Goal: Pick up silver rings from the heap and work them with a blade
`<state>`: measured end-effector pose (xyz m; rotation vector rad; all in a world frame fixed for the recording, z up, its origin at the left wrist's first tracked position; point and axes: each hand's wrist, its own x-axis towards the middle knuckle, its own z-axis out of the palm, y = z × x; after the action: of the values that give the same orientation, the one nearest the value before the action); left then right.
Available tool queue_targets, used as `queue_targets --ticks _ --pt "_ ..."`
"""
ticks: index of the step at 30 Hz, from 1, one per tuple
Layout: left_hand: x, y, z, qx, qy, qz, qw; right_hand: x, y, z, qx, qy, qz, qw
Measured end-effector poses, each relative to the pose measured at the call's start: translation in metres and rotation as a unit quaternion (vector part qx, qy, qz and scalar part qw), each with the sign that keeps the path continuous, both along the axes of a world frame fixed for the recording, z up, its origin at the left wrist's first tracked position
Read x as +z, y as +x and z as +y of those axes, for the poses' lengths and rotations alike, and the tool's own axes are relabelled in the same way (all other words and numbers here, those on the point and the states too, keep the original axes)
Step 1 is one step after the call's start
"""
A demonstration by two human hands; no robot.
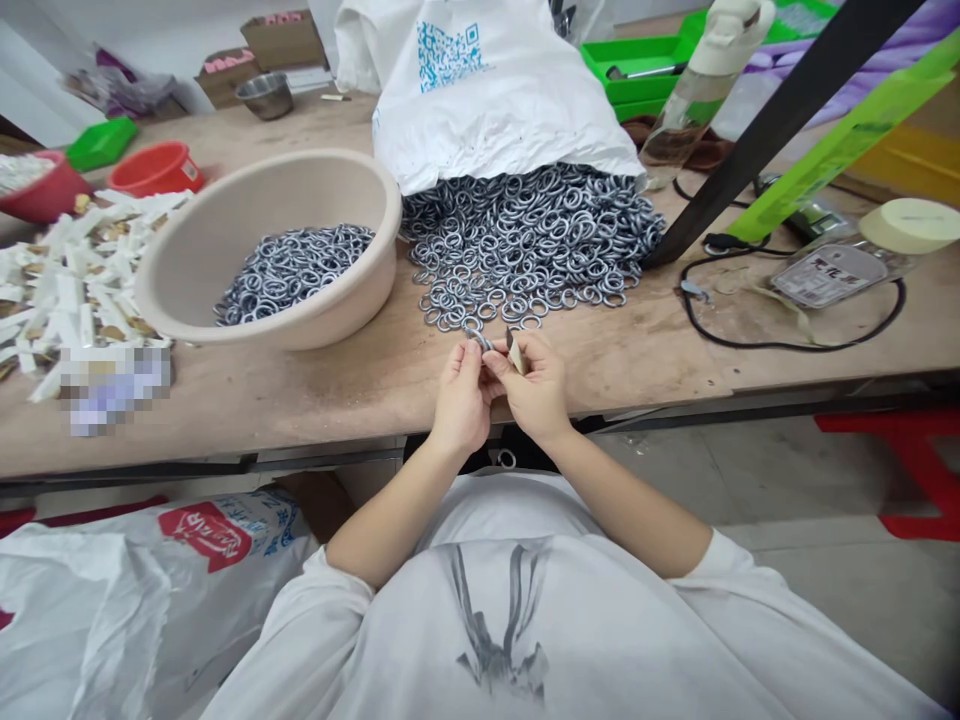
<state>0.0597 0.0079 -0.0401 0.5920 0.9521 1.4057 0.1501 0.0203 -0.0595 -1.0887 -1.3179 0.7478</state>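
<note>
Close to the table's front edge, my left hand (461,402) pinches a small grey ring (481,341) between thumb and fingers. Beside it my right hand (538,392) is closed around a small blade-like tool (516,352) with a pale handle and a dark tip. The right thumb and fingertips also come up against the ring, and the two hands nearly touch. Just beyond them lies a heap of grey rings (525,235), spilling from the mouth of a white sack (495,110). More such rings (296,268) lie in a beige basin (172,290) to the left.
White strips (75,270) are piled at the far left near a red bowl (156,167). On the right, a black post (780,125), a looped cable (750,340) and a lidded jar (847,268) occupy the table. A plastic bag (135,590) sits below the edge.
</note>
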Motion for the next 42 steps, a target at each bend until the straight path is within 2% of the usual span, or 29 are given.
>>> queue_targets --ticks 2,4,11,16,18,24,26,30,32,35,37,39,42 --pt "-0.004 0.003 0.011 0.039 0.009 -0.010 0.999 -0.003 -0.003 0.009 -0.012 -0.015 -0.016 1.000" --pt "-0.006 0.000 0.019 0.049 0.022 -0.010 0.999 -0.003 -0.002 0.015 -0.005 -0.020 -0.012 1.000" --pt "-0.003 -0.023 0.011 -0.046 0.051 0.080 0.994 0.012 0.018 0.013 0.070 -0.008 -0.021 0.997" --pt "0.005 -0.022 -0.001 -0.068 0.032 0.081 0.994 0.016 0.021 0.004 0.055 -0.001 -0.057 0.997" --pt "0.007 -0.020 -0.003 -0.063 0.028 0.074 0.995 0.014 0.019 0.000 0.064 -0.012 -0.038 0.997" --pt "0.009 -0.017 -0.008 -0.088 -0.006 -0.022 0.996 0.011 0.006 -0.011 0.078 -0.101 0.165 0.978" --pt "0.008 -0.014 -0.011 -0.088 0.005 -0.024 0.996 0.008 0.001 -0.016 0.073 -0.103 0.168 0.978" --pt "0.006 -0.018 -0.013 -0.080 0.035 0.005 0.996 0.006 0.006 -0.021 0.061 -0.066 0.097 0.991" --pt "0.007 -0.024 -0.013 -0.113 0.042 0.020 0.993 0.011 0.016 -0.018 0.096 -0.051 0.078 0.991" --pt "0.010 -0.033 -0.014 -0.181 0.029 0.048 0.982 0.023 0.029 -0.012 0.191 -0.029 0.034 0.981" --pt "0.013 -0.034 -0.016 -0.196 0.018 0.053 0.979 0.028 0.031 -0.010 0.221 -0.024 0.019 0.975" --pt "0.015 -0.031 -0.018 -0.194 0.010 0.040 0.980 0.029 0.027 -0.011 0.221 -0.045 0.057 0.973" --pt "0.017 -0.026 -0.022 -0.194 -0.003 0.017 0.981 0.024 0.018 -0.013 0.229 -0.110 0.139 0.957"
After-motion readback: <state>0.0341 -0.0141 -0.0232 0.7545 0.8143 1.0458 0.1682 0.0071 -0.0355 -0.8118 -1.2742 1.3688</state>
